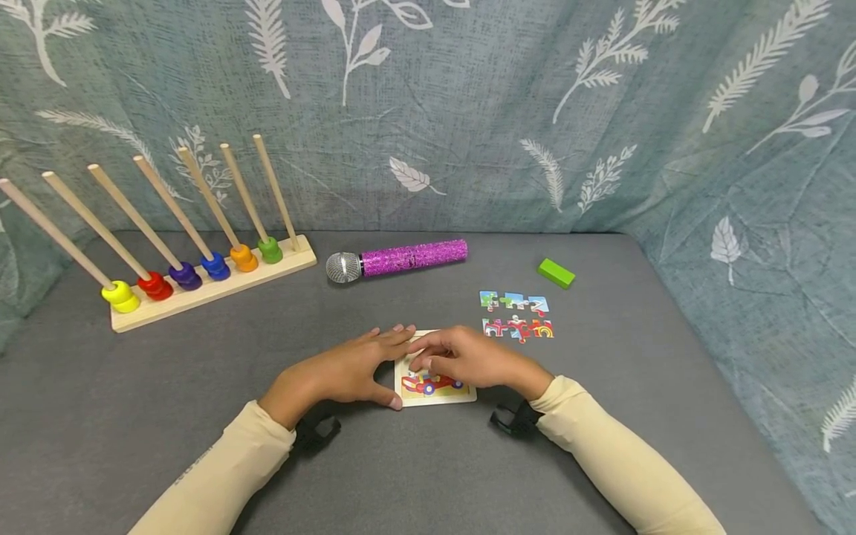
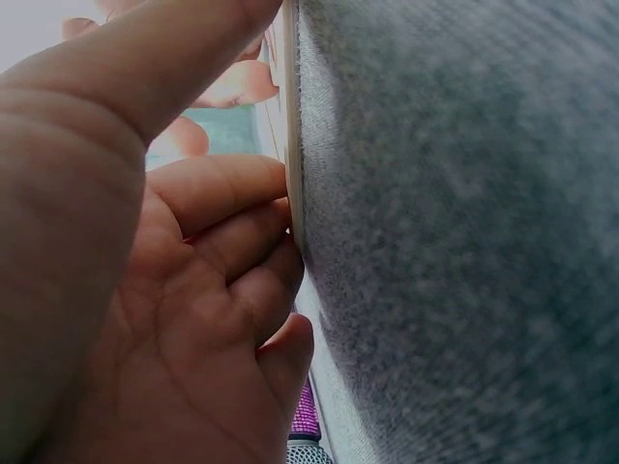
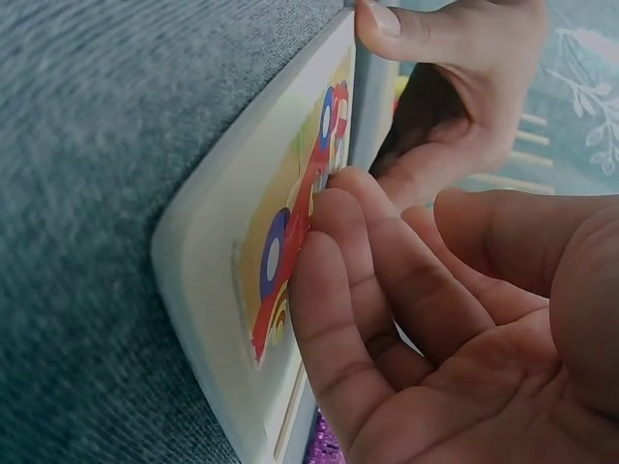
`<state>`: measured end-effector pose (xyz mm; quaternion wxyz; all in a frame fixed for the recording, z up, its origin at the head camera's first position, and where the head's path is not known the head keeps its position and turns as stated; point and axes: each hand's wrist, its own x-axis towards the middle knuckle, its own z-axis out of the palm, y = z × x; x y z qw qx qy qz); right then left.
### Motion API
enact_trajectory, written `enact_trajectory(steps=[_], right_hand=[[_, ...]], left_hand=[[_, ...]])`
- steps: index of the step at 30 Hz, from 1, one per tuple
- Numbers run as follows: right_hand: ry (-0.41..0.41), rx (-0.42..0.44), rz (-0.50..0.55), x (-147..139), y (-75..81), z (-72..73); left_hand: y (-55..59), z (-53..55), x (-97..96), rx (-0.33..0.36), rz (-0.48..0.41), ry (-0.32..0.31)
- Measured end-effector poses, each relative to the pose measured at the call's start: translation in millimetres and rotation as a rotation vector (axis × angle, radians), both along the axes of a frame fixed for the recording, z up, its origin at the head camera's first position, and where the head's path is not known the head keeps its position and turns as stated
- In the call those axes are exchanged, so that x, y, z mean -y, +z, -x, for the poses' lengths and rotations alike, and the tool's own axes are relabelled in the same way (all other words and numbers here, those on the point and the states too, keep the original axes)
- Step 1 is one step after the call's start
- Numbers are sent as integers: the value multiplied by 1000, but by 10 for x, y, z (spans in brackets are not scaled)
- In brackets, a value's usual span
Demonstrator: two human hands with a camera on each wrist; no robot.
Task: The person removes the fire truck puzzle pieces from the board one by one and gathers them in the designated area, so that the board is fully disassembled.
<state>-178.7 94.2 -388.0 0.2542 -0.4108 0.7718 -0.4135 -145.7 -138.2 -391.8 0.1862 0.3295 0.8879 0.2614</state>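
A small wooden jigsaw board (image 1: 438, 400) with a pale rim lies flat on the table, its lower picture a red car with blue wheels (image 3: 276, 256). The left hand (image 1: 348, 368) rests along the board's left side, thumb near the lower left corner and fingers at the upper edge; its fingertips meet the board's side in the left wrist view. Over the board's middle is the right hand (image 1: 475, 357), its bent fingertips touching the car picture in the right wrist view. No loose piece shows between its thumb and fingers. The right hand hides part of the picture.
Two rows of loose jigsaw pieces (image 1: 518, 328) lie right of the board, with a green block (image 1: 556, 273) behind them. A purple glittery microphone (image 1: 414, 258) lies farther back. At the back left stands a wooden peg rack (image 1: 214, 290) with coloured rings. A patterned curtain (image 1: 468, 111) hangs behind.
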Motion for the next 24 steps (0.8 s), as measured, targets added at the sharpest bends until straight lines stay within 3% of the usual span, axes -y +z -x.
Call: enact_trajectory(steps=[7, 13, 24], right_hand=[[-14, -3, -8, 6, 10, -19], [-7, 56, 20, -9, -26, -29], [3, 23, 35, 15, 10, 0]], left_hand=[[-1, 14, -2, 5, -6, -8], [0, 6, -15, 29, -5, 2], [23, 11, -5, 6, -20, 9]])
